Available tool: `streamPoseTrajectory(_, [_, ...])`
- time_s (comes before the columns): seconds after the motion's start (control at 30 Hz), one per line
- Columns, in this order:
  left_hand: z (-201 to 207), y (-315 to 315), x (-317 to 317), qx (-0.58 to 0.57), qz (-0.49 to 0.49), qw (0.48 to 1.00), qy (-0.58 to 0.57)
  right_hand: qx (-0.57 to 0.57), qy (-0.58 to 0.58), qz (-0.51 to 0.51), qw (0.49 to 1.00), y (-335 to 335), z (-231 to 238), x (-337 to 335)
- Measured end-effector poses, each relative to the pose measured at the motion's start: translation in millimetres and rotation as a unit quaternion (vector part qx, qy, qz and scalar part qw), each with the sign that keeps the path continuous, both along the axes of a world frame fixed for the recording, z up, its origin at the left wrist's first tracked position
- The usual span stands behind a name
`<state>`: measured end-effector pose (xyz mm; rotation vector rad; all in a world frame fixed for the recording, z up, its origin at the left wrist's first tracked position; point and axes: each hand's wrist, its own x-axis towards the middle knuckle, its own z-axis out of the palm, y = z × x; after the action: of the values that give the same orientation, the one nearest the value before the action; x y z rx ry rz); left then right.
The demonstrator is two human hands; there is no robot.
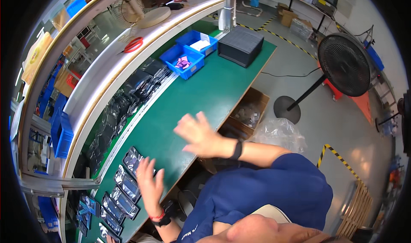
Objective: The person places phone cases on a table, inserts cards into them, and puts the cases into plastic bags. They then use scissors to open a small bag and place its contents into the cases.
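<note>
Over the middle of the green bench (pixel 209 87), my right hand (pixel 199 134) is held with fingers spread and nothing in it. My left hand (pixel 150 185) is also open, fingers apart, beside the nearest of several flat black rectangular items in shiny clear film. Its fingertips overlap the edge of one such item (pixel 132 158); whether they touch it I cannot tell. More of these wrapped items (pixel 124 202) lie in rows to the left. Beyond them, some blue-faced flat pieces (pixel 89 205) sit in a loose group.
Dark plastic-wrapped pieces (pixel 113 114) fill the strip along the bench's back. Two blue bins (pixel 185 67) and a stack of black trays (pixel 240 46) stand at its far end. Red scissors (pixel 133 45) lie on the shelf above. A floor fan (pixel 344 65) and an open carton (pixel 250 110) are at right.
</note>
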<state>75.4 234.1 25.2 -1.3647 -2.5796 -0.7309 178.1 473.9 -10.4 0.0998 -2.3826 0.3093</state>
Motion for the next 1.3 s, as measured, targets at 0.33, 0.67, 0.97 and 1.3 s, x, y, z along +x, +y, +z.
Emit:
streamPoseTrajectory(0.33, [-53,239,49,-0.230,-0.222,0.947,0.035,-0.257,-0.164,-0.522,0.797,155,-131,279])
streamPoseTrajectory(0.67, [-70,278,55,-0.188,-0.186,0.964,0.002,-0.300,-0.544,-0.584,0.523,-68,-283,556])
streamPoseTrajectory(0.97, [-72,269,37,-0.184,-0.216,0.958,-0.052,-0.408,-0.423,-0.704,0.399,-234,-145,812])
streamPoseTrajectory(1.3, [-38,264,61,-0.155,-0.208,0.964,0.057,-0.464,-0.320,-0.748,0.349,-333,-204,614])
